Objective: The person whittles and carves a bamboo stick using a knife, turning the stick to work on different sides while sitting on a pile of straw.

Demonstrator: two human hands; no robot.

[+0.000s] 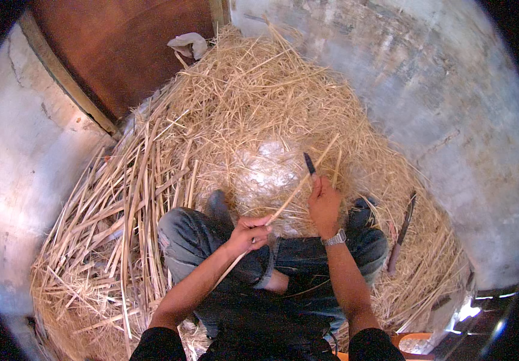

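I sit cross-legged in jeans on a floor heaped with pale straw and split strips. My left hand (248,231) is closed around a long thin cane strip (298,189) that slants up to the right, across my lap. My right hand (324,201), with a metal watch on its wrist, grips a small dark-bladed knife (309,163) whose blade points up, right beside the strip. The strip's far end reaches over the straw pile (253,108).
A bundle of longer flat strips (121,198) lies to my left. A long dark blade or stick (401,231) rests on the straw at my right. A brown wooden door (121,48) and grey walls close in behind. An orange container (413,343) sits at lower right.
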